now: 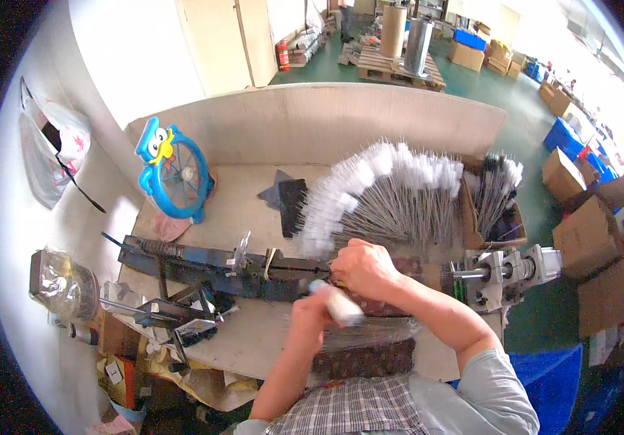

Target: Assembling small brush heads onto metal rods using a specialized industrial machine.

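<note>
In front of me my left hand (309, 313) is closed around a white brush (344, 307), whose bristle end is smeared by motion and points to the lower right. Just above and to the right, my right hand (361, 267) has its fingers curled at the long dark metal bar (203, 271) of the bench machine. What those fingers pinch is hidden. Beyond the hands lies a big fanned pile of wire brushes (406, 192) with white bristle ends and thin bare stems. Thin wire stems (370, 335) also lie across the bench edge nearest me.
A blue cartoon-shaped fan (176, 174) stands at the back left. To the right are a carton of dark-tipped brushes (497, 210) and a metal shaft unit (511, 272). A metal bracket (181, 315) juts out at the left. A raised board (319, 119) closes the bench's far side.
</note>
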`<state>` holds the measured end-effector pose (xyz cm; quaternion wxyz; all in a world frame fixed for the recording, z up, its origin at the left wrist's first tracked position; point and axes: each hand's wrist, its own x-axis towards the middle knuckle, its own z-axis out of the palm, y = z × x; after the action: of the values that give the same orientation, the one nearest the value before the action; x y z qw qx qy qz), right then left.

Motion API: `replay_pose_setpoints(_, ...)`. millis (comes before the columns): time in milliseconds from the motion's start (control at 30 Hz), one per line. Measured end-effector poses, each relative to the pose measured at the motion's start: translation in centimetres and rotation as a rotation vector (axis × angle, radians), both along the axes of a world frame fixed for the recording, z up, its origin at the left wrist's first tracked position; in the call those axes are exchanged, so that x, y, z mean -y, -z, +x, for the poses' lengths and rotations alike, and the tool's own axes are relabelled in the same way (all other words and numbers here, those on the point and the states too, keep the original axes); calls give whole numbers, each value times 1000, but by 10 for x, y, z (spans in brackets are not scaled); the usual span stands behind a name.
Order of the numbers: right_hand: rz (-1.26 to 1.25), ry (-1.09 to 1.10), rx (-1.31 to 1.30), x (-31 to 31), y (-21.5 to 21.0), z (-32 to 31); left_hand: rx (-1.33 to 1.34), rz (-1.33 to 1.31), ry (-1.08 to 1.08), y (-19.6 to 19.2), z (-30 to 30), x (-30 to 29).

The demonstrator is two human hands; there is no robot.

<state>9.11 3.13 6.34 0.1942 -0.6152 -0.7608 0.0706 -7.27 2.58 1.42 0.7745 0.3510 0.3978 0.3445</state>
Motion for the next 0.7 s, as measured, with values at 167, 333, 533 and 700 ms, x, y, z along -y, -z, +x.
replay_pose_setpoints(167,89,-70,-80,3,3,4,-773,582,171,31,-8,-13)
replay_pose_setpoints(333,303,-131,-159,43,-8,13,-347,438,37,40,0,-2)
replay_pose_setpoints(533,-8,-187,-92,80,55,31,-341,336,-27,41,23,17)
replay_pose_setpoints(700,105,27,-181,28,72,27,-719,541,210,33,3,1)
